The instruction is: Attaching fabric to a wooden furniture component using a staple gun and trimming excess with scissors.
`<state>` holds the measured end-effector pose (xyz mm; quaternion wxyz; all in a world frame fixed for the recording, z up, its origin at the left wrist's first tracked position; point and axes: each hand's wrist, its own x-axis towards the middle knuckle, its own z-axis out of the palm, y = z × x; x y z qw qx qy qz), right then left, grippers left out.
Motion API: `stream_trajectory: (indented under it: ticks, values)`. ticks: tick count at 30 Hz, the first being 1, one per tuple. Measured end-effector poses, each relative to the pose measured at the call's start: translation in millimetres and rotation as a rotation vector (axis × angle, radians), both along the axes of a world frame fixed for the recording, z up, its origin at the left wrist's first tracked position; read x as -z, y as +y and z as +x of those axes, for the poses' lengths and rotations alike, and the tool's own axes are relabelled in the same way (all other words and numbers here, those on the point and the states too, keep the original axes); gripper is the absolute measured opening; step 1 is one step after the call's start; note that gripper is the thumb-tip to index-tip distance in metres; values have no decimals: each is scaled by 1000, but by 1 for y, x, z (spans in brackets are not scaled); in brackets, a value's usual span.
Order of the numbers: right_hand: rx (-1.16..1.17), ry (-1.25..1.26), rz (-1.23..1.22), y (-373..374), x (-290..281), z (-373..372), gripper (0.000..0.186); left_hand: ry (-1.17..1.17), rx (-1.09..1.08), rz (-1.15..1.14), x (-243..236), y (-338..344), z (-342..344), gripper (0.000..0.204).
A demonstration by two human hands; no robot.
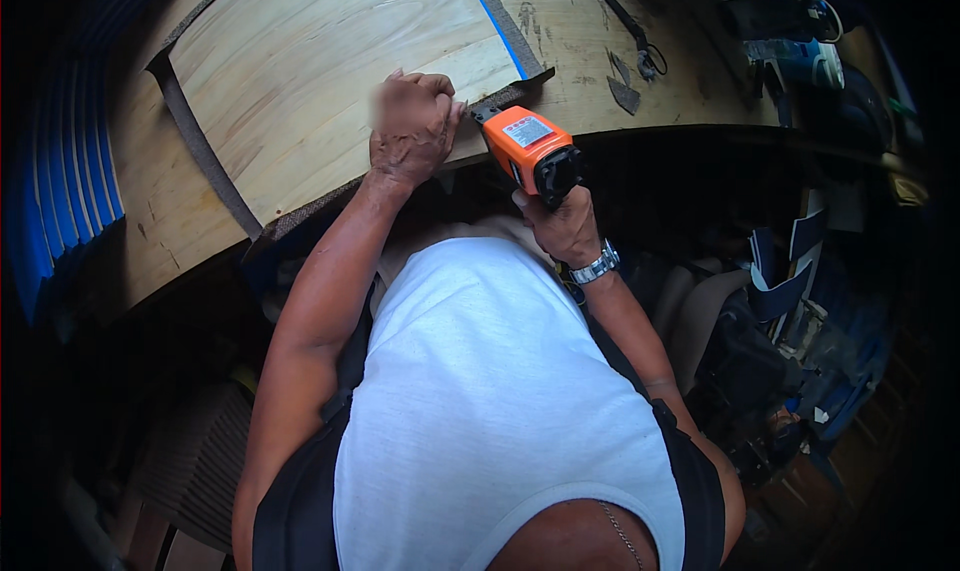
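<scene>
A pale wooden panel (pixel 300 91) lies on the workbench, with dark grey fabric (pixel 205 156) folded over its edges and a blue strip (pixel 497 26) along its right side. My left hand (pixel 412 131) rests at the panel's near edge, fingers curled in; part of it is blurred, and what they pinch is hidden. In my right hand (pixel 565 226) is an orange and black staple gun (pixel 528 146), gripped by its handle below. Its nose points left, at the fabric-covered near edge close to my left fingers.
Scissors (pixel 640 36) with black handles lie on the bench to the right, beside small dark scraps (pixel 624 93). Blue-edged stacked panels (pixel 75 171) stand at the left. A clear bottle (pixel 795 59) sits far right. Dark fabric and offcuts (pixel 785 281) are piled below the bench, right.
</scene>
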<state>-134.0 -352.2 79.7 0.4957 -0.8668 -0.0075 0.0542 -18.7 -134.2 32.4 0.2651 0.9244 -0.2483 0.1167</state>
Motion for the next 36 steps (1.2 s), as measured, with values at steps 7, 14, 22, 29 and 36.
stream_trajectory:
  ticks: [7, 14, 22, 29, 36]
  values:
    - [9, 18, -54, 11, -6, 6, 14, -87, -21, 28, 9, 1, -1, 17]
    - [23, 121, -57, 8, -20, 10, 19, -169, 96, 154, -13, 39, -28, 25]
    - [-4, 328, -84, 6, -47, 30, 20, -171, 229, 374, -5, 62, -25, 28]
    - [-52, 314, -187, 11, -59, 45, 22, -74, 324, 183, 1, 65, -10, 31]
    - [-14, 374, -144, 22, -53, 54, 25, -46, 162, 133, 3, 61, -7, 30]
